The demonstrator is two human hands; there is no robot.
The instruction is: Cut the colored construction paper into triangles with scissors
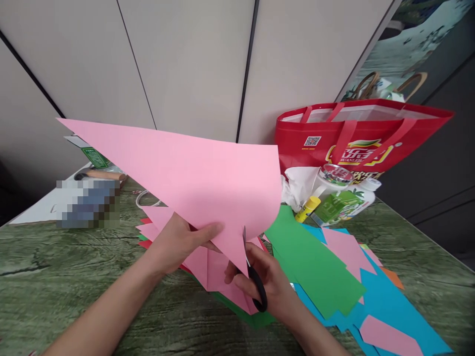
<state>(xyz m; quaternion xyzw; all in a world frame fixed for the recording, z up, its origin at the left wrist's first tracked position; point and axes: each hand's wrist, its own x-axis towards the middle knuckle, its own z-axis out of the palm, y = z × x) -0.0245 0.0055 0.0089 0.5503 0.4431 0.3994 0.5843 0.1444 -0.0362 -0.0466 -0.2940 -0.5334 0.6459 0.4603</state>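
Observation:
A large sheet of pink paper, pointed at its upper left and rounded at its lower right, is raised above the table. My left hand pinches its lower edge, thumb on the near face and fingers behind. Black-handled scissors are gripped in my right hand, with the blades upright at a slit near the sheet's lower corner. Part of the blades is hidden by the paper. Below both hands lies a stack of folded pink paper, with red and green layers showing at its edges.
Green paper, blue paper and pink scraps spread on the right. Behind them stand a yellow glue stick, a green box, white bottles and a red bag. A wooden-handled tool lies at left.

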